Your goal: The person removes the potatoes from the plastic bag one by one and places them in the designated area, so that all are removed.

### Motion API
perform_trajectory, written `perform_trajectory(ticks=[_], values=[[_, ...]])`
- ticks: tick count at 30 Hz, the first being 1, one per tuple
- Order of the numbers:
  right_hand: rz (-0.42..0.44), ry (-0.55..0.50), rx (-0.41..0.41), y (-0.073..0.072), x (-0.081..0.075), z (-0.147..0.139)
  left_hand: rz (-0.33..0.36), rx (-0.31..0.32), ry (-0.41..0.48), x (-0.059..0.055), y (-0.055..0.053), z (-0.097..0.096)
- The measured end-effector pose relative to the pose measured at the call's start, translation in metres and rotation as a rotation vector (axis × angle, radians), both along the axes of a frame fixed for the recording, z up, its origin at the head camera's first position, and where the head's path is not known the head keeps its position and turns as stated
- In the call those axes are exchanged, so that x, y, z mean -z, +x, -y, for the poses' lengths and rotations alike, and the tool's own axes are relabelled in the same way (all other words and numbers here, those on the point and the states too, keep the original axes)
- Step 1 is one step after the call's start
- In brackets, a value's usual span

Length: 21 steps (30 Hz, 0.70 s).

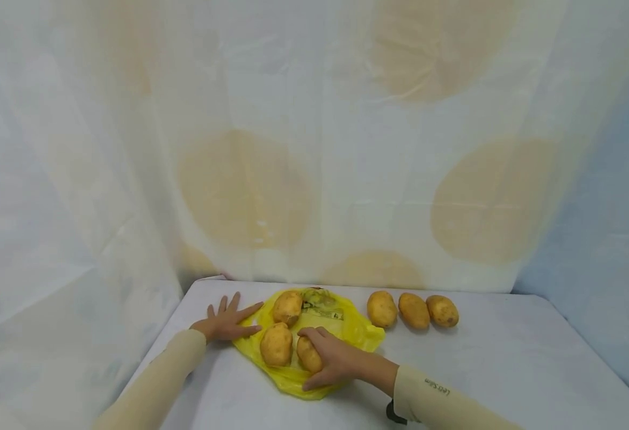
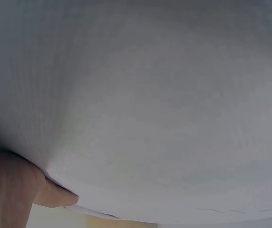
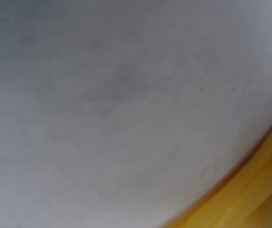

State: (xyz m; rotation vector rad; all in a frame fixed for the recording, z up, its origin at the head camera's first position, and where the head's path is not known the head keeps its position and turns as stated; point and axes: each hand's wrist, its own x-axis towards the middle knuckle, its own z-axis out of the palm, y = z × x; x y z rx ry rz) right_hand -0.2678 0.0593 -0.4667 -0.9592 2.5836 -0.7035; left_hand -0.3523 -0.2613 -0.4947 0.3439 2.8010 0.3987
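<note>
A yellow plastic bag (image 1: 356,325) lies spread on the table, with a greenish printed patch near its far side. Two potatoes rest on its left part, one farther potato (image 1: 287,307) and one nearer potato (image 1: 277,345). My right hand (image 1: 338,358) grips a third potato (image 1: 307,355) on the bag, fingers over its top and thumb at the near side. Fingers spread, my left hand (image 1: 226,323) lies at the bag's left edge. Part of that hand (image 2: 12,190) shows in the left wrist view. Only the yellow bag (image 3: 250,199) and white surface appear in the right wrist view.
Three more potatoes stand in a row right of the bag: a left one (image 1: 382,309), a middle one (image 1: 414,311) and a right one (image 1: 443,310). The white-covered table (image 1: 497,364) meets a hanging spotted curtain (image 1: 368,179) at the back.
</note>
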Motion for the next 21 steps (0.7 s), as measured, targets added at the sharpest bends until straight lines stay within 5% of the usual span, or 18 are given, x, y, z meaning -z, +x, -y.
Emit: perform_trajectory(ticks=[15,21], values=[[-0.019,-0.007,-0.011,0.004,0.000,0.002,-0.012,0.017,-0.012,-0.011,0.004,0.000],[-0.008,-0.029,-0.021,0.004,0.002,-0.001,-0.037,0.043,-0.010,-0.006,0.007,0.003]])
